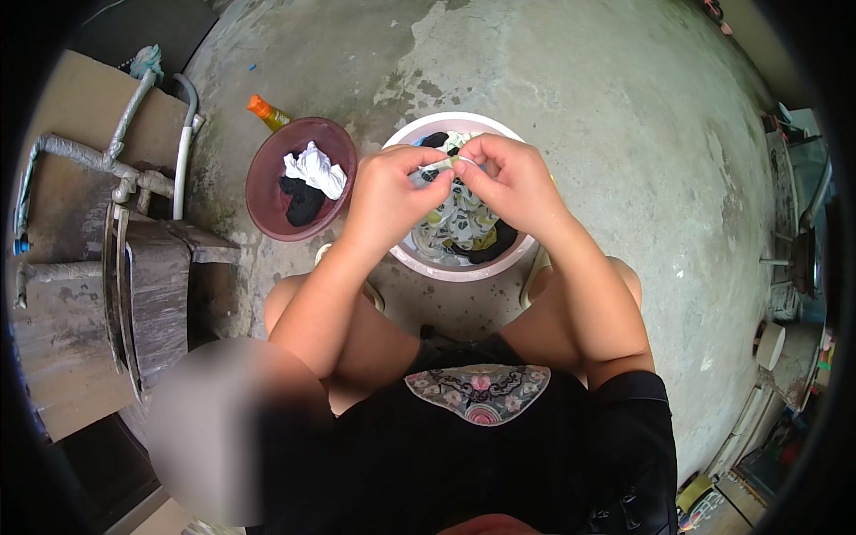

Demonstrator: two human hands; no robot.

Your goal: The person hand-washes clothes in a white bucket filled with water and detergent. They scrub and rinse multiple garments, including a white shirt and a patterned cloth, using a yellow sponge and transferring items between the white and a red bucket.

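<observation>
My left hand (399,189) and my right hand (511,175) meet above a pale pink plastic basin (463,275) on the floor between my feet. Pinched between thumbs and forefingers is a pale greenish edge of a patterned cloth (461,217). Its white and green fabric with dark prints hangs down into the basin. Black cloth (496,246) lies in there at the near right, and another dark piece (435,139) shows at the far side. My hands hide part of the basin's contents.
Left of the basin stands a maroon plastic basin (257,194) holding a white cloth (319,172) and a black cloth (303,202). Behind it is a yellow bottle with an orange cap (271,112). Wrapped pipes (87,152) and a worn wooden stool (157,287) are farther left.
</observation>
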